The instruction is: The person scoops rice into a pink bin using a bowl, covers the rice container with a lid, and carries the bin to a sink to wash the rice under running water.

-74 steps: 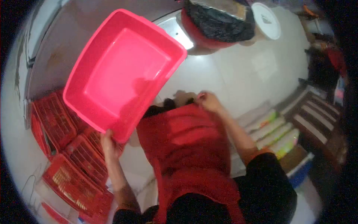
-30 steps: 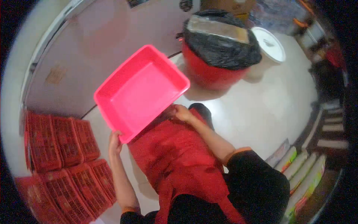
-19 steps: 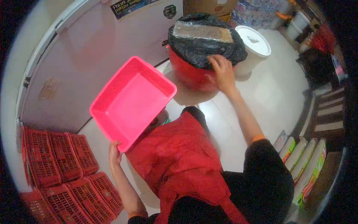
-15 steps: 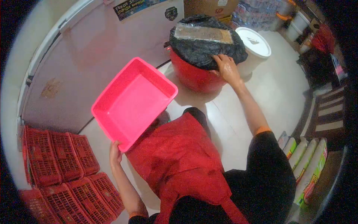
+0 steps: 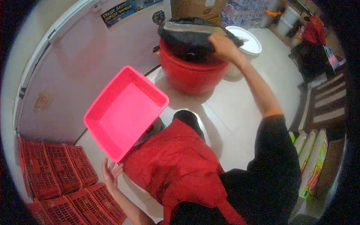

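My right hand [image 5: 225, 48] grips the near right edge of a lid covered in black plastic [image 5: 183, 38], with a taped strip across its top. The lid is tilted up at its near side over a large red tub [image 5: 193, 77], baring the tub's front rim and a dark gap inside. An empty bright pink rectangular basin [image 5: 125, 116] leans at a slant by my lap. Just below the basin's lowest corner is my left hand [image 5: 111, 174], fingers spread and palm turned up.
Red plastic crates [image 5: 56, 168] are stacked at the lower left, beside a white freezer [image 5: 86, 56]. A white lidded bucket [image 5: 245, 39] stands right behind the red tub. Several long packets [image 5: 313, 161] stand at the right, below a slatted rack [image 5: 330, 97].
My right hand has raised the near side of the lid, uncovering the tub's rim. My left hand has loosened from the basin's corner, its fingers now spread. The view has shifted slightly.
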